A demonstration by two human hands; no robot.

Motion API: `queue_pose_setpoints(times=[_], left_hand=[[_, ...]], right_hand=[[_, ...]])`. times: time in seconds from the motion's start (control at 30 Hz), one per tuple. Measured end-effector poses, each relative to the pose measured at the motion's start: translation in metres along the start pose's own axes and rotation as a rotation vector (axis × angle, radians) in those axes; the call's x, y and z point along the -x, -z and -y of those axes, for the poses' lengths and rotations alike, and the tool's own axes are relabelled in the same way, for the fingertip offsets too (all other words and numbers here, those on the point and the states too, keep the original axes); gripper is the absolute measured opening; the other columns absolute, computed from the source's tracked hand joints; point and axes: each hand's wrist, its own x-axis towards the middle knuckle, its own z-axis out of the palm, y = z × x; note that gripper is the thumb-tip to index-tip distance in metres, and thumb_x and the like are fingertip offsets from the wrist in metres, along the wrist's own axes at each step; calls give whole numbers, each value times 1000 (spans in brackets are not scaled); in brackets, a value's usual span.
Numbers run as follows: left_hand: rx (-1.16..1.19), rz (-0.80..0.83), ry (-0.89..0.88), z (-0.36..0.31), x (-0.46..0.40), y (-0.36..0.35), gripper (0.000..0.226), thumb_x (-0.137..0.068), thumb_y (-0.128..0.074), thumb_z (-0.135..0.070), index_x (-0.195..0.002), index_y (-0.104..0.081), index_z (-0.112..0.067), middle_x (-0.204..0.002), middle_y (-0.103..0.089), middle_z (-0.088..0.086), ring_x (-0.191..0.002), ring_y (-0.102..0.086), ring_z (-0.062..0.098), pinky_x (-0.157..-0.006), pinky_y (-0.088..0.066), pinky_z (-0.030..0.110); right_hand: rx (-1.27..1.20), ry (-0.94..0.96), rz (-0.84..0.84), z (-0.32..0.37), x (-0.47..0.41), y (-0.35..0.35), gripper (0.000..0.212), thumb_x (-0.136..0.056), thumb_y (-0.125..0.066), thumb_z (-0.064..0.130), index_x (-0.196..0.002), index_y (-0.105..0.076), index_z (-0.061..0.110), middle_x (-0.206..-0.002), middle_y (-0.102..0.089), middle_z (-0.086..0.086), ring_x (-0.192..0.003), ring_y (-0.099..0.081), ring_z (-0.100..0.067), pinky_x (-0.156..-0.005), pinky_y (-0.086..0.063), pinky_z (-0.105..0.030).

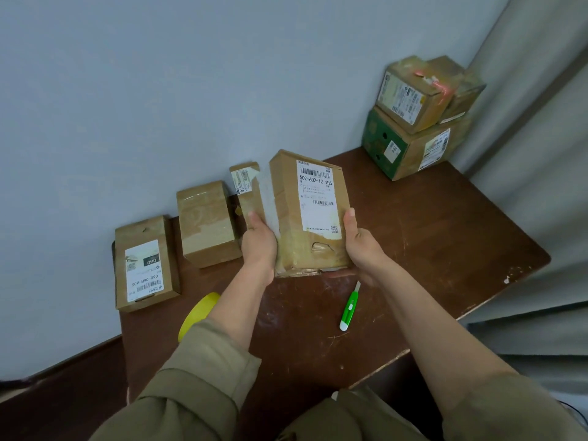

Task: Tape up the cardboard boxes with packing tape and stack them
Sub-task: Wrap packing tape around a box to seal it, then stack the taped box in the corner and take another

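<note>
Olive sleeves (197,386) fill the near edge, both forearms reaching out over the brown surface (429,249). Just right of the arms lies a green box cutter (348,308), its blade end pointing away. A yellow tape roll (195,315) sits on the near left, partly hidden by the left forearm. Along the wall at far left stand three small boxes: one with a white label (144,265), a plain taped one (206,222), and a narrow one (249,190) partly behind the left hand. In the far right corner a stack of boxes (416,119) rests on a green-sided box.

Between the hands, a labelled box (307,214) is tilted up, its near edge close to the surface. The left hand (259,246) grasps its left side, the right hand (361,241) its right side, thumbs lying along the edges.
</note>
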Motion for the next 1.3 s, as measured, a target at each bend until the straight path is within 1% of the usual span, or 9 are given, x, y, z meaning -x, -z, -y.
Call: queue_pose_setpoints(times=[0.13, 0.23, 0.3, 0.43, 0.7, 0.83, 1.07, 1.17, 1.3], left_hand=[[-189, -123, -295, -26, 2, 1, 68, -103, -16, -57, -124, -54, -6, -124, -61, 15, -115, -56, 34, -92, -44, 42], [-37, 257, -142, -40, 11, -8, 109, -71, -32, -94, -155, -24, -25, -157, -37, 2, -141, -37, 28, -114, -30, 53], [-55, 409, -193, -39, 19, -17, 101, -73, -56, -83, -154, -25, -32, -151, -45, -6, -138, -43, 22, -114, -33, 53], [19, 388, -357, -41, 24, -28, 55, -96, -59, -42, -145, -41, -27, -135, -58, -10, -124, -54, 12, -110, -42, 43], [-118, 258, -705, -67, 42, -30, 50, -103, -47, -27, -150, -28, -27, -135, -56, -10, -124, -54, 12, -102, -41, 29], [-231, 146, -741, -76, 49, -34, 50, -108, -29, -29, -156, -20, -22, -138, -53, -8, -124, -52, 10, -88, -35, 4], [-264, 111, -703, -72, 51, -62, 43, -109, -25, -33, -131, -57, -15, -124, -63, 0, -119, -56, 21, -87, -36, 22], [-296, 86, -696, -70, 48, -83, 39, -108, -27, -33, -105, -60, -14, -103, -64, -1, -97, -59, 19, -78, -39, 30], [-389, 67, -739, -69, 49, -117, 31, -108, -32, -27, -91, -56, -18, -85, -55, -9, -79, -52, 11, -57, -37, 15]], right_hand=[[-1, 24, -106, 14, 5, 7, 69, -94, -27, 72, -103, -59, 12, -110, -68, -13, -93, -71, -31, -67, -62, -48], [164, 118, -259, 27, 6, 13, 71, -93, -24, 74, -88, -59, 13, -104, -66, -14, -94, -68, -30, -76, -61, -51], [258, 217, -331, 35, 9, 14, 72, -96, -24, 71, -94, -61, 10, -106, -66, -13, -95, -64, -27, -83, -57, -46], [289, 401, -327, 51, 18, 22, 68, -97, -37, 66, -136, -50, 13, -120, -59, -2, -103, -57, -19, -83, -45, -33], [454, 515, -326, 70, 22, 30, 62, -100, -28, 62, -129, -51, 12, -108, -55, 2, -103, -57, -23, -83, -43, -33], [481, 533, -339, 78, 25, 35, 61, -101, -21, 60, -121, -52, 11, -108, -58, -3, -108, -57, -29, -84, -42, -36], [61, 275, -204, 68, 27, 71, 86, -91, -39, 74, -158, -17, 27, -152, -42, -4, -131, -50, -28, -105, -45, -47], [127, 319, -220, 71, 18, 88, 73, -97, -37, 65, -156, -30, 21, -150, -46, -3, -129, -51, -25, -103, -46, -42], [292, 326, -306, 63, -4, 110, 58, -106, -27, 50, -134, -54, 6, -129, -60, -11, -110, -55, -23, -92, -47, -35]])
